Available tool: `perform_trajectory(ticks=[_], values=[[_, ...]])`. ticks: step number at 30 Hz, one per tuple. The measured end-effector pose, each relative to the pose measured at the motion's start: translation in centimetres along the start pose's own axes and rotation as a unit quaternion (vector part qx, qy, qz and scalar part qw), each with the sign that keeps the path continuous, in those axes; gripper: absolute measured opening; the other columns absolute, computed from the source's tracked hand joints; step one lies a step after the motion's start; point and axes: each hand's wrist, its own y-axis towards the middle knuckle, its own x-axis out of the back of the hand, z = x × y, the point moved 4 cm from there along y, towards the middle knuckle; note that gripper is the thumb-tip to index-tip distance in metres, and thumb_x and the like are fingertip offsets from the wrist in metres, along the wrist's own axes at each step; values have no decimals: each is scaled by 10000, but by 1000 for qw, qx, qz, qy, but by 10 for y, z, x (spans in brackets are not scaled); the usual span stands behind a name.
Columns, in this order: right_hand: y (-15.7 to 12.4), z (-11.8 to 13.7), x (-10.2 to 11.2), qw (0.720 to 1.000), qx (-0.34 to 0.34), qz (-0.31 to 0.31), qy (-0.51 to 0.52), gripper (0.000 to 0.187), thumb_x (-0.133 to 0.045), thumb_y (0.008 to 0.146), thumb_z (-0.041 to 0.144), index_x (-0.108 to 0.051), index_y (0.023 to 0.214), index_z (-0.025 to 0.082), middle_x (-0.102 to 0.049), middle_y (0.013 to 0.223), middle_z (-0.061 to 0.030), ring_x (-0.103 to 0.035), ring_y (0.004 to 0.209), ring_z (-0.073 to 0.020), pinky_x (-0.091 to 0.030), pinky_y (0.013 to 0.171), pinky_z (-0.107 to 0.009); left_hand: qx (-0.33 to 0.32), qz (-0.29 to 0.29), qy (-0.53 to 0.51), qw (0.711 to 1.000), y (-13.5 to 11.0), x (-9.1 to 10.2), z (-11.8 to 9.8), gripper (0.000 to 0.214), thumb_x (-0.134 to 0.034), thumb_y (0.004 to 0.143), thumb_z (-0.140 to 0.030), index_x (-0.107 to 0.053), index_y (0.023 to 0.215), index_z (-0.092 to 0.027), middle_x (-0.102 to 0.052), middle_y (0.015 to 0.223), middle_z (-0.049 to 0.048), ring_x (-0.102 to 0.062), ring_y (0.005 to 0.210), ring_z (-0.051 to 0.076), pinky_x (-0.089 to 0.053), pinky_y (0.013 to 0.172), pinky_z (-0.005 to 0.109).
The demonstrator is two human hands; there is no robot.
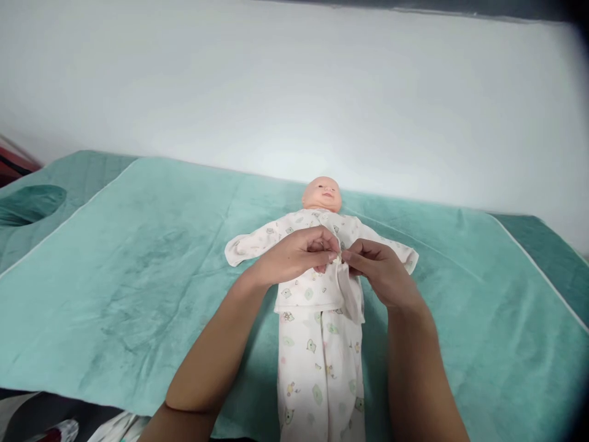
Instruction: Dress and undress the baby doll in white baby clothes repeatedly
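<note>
A baby doll (322,194) lies on its back, dressed in a white printed top (304,293) and matching trousers (301,368). Both sleeves spread out to the sides. Over the chest, my left hand (313,250) pinches the front edge of the top between thumb and fingers. Close beside it, my right hand (380,267) pinches the same front edge from the other side. The two sets of fingertips nearly meet. Whether a tie or a fastener is between them is too small to tell. Below the hands, the top's front edge hangs slightly lifted.
A teal cover (147,276) with creases lies under the doll. Behind it rises a white wall (285,92). A folded or bunched teal part (32,204) is at the far left. Dark and patterned items (59,423) show at the lower left, below the cover's edge.
</note>
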Motion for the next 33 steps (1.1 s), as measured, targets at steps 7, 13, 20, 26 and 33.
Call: perform_trajectory(ticks=[7, 13, 20, 26, 33], values=[[4, -3, 0, 999, 29, 16, -9, 321, -754, 797, 454, -616, 688, 186, -554, 620, 24, -497, 579, -104, -397, 552, -245, 12, 12, 8, 1000, -1, -6, -3, 113, -561, 923, -301, -579, 950, -193, -532, 722, -23, -514, 629, 97, -401, 569, 241], [6, -5, 2, 999, 28, 39, -17, 298, -734, 814, 465, -661, 738, 187, -561, 645, 17, -488, 590, -111, -390, 556, -256, 2, -4, 5, 1000, 0, -6, -2, 149, -578, 919, -339, -566, 945, -192, -542, 713, -23, -538, 635, 104, -411, 576, 243], [7, -4, 0, 998, 40, 53, 4, 319, -714, 835, 446, -597, 688, 189, -484, 615, 46, -425, 568, -92, -347, 542, -247, -3, -2, -5, 1000, 1, -7, -1, 134, -580, 920, -323, -561, 925, -190, -536, 697, -28, -531, 625, 100, -418, 578, 244], [7, -3, 0, 997, 45, 52, -41, 367, -703, 819, 515, -603, 685, 189, -487, 604, 38, -442, 575, -106, -362, 559, -260, -17, 6, -31, 999, 1, -7, -1, 111, -589, 908, -288, -573, 940, -183, -541, 717, -20, -537, 638, 102, -441, 608, 255], [8, -8, 1, 997, 51, 41, -34, 406, -712, 812, 530, -561, 643, 193, -477, 575, 38, -442, 556, -107, -359, 544, -258, -5, 8, -47, 999, 3, -8, 2, 120, -604, 898, -291, -572, 945, -185, -557, 748, -16, -548, 659, 104, -466, 626, 262]])
